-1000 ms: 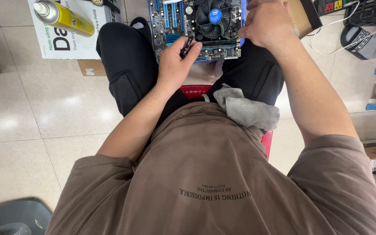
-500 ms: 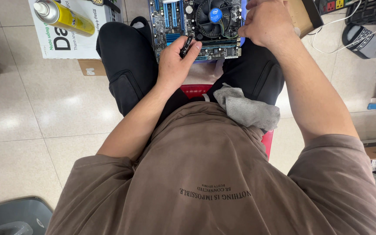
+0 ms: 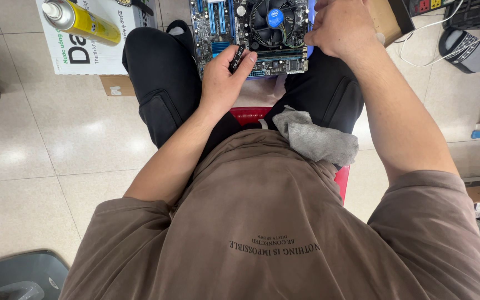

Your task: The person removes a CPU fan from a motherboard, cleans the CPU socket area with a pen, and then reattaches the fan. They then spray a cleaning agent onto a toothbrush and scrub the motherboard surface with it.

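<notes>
Two hands worked the motherboard [image 3: 251, 33] resting on the lap: left hand [image 3: 223, 78] pinched a small black tool [image 3: 239, 55] at its near edge, while right hand [image 3: 343, 28], clenched, steadied the right edge, a firm hold being wise.

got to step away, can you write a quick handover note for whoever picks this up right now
Left hand: pinches a small black tool at the near edge of the circuit board.
Right hand: grips the board's right edge.
The board lies across the person's lap, its black cooler fan mounted.
A grey cloth lies on the right thigh; a yellow spray can lies on a box to the left.
Done or left: cannot tell from this view.
</notes>
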